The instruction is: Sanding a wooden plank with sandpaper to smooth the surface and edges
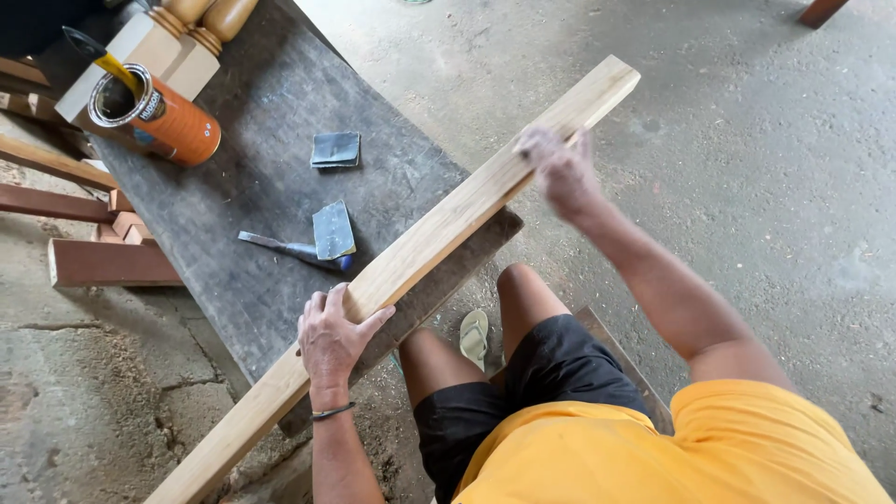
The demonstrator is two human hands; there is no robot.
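A long pale wooden plank [439, 229] lies slantwise across the corner of a dark worn bench [252, 187], running from the lower left to the upper right. My left hand [331, 336] grips the plank near its lower part, fingers wrapped over its edge. My right hand [560, 168] presses on the plank near its upper end and looks blurred; whether something is under its palm I cannot tell.
On the bench lie two folded grey sandpaper pieces [336, 149] [333, 230], a blue-handled blade tool [294, 250] and an open orange tin [159, 117] with a yellow stick in it. Reddish timber offcuts [107, 263] lie at the left. A sandal [474, 334] rests on the concrete floor.
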